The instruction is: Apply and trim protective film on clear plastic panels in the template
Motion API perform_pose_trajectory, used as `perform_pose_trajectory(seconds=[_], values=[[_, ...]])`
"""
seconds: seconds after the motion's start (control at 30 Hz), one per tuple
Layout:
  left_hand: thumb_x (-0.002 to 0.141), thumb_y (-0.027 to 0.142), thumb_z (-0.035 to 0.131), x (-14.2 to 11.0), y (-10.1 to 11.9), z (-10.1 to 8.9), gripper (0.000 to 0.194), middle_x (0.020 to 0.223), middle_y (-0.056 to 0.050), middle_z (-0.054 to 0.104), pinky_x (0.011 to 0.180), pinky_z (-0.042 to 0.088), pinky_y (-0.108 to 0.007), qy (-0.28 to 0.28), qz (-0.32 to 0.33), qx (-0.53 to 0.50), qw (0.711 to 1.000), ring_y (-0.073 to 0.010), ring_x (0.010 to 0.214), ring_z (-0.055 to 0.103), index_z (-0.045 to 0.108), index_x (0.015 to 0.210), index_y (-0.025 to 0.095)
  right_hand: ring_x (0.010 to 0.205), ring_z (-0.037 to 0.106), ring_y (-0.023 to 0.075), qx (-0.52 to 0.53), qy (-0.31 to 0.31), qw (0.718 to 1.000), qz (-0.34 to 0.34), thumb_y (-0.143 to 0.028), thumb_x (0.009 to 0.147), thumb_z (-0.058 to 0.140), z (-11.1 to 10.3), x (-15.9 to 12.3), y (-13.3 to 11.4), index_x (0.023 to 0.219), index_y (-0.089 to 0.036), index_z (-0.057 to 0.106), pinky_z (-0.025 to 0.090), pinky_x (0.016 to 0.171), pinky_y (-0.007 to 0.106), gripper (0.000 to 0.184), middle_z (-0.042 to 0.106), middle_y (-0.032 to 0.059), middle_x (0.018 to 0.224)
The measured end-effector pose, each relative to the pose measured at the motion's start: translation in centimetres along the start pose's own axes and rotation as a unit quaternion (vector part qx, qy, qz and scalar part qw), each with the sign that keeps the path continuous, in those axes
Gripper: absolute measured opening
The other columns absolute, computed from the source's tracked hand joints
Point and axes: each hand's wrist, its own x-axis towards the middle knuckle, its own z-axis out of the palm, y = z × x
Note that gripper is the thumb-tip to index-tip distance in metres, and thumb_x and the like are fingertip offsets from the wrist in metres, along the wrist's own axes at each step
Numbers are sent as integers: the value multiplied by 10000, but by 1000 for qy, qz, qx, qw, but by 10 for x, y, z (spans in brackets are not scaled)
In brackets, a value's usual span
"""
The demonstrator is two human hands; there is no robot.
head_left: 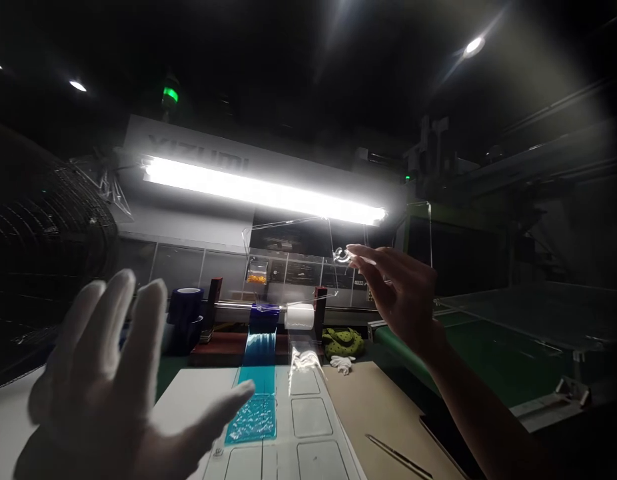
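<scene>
My right hand [403, 293] is bare and raised in front of the tube lamp. Its fingertips pinch the small ring-shaped tab of a clear plastic part [288, 260], a thin box-like moulding held up against the light. In the lower left foreground my left hand [113, 373] wears a white glove. Its fingers are spread, it holds nothing, and it hovers above the white board [308, 413]. A strip of blue film [256, 400] lies on that board.
A bar at the back carries a blue film roll [264, 315] and a white roll [299, 316]. A brown sheet [378, 407] holds a thin tool [398, 457]. Green [341, 341] and white [342, 363] gloves lie behind it. A fan guard [43, 247] stands left and a green conveyor [488, 360] right.
</scene>
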Motion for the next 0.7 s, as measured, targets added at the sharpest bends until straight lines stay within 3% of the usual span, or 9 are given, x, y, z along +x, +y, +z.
perform_pose_trajectory(seconds=[0.1, 0.23, 0.37, 0.53, 0.7], values=[[633, 772, 576, 28, 10, 8, 1143, 1596, -125, 119, 1119, 209, -637, 34, 37, 57, 997, -418, 1432, 147, 112, 1510, 205, 680, 664, 117, 5, -8, 1000, -8, -128, 910, 600, 2, -3, -4, 1033, -145, 677, 522, 589, 239, 146, 719, 34, 753], [554, 887, 498, 47, 19, 29, 1320, 1586, -215, 42, 1134, 129, -618, -25, 51, 111, 992, -397, 1453, 32, 23, 1502, 100, 671, 659, 122, 15, -20, 1000, -12, -100, 897, 606, 9, -10, -11, 1006, -135, 677, 529, 593, 243, 134, 712, 40, 738], [488, 896, 535, 46, 28, 55, 1433, 1570, -267, 30, 1146, 70, -601, -68, 69, 138, 986, -411, 1450, 14, -64, 1487, 62, 648, 647, 125, 25, -29, 999, -14, -101, 894, 605, 24, -20, -19, 970, -146, 669, 528, 569, 248, 108, 710, 34, 725], [648, 707, 629, 36, 28, 82, 1287, 1510, -310, 213, 1149, 57, -615, -69, 82, 128, 986, -427, 1440, 91, -90, 1479, 37, 677, 651, 117, 31, -62, 998, -11, -160, 954, 521, 44, -32, -22, 959, -170, 668, 526, 580, 239, 148, 729, 17, 766], [675, 535, 660, 15, -2, 101, 1111, 1432, -284, 308, 1160, 165, -576, -41, 101, 127, 986, -423, 1351, 325, 92, 1481, 22, 604, 610, 127, 49, -103, 993, 19, -263, 915, 588, 46, -55, -26, 1055, -132, 642, 491, 551, 265, 199, 702, 7, 718]])
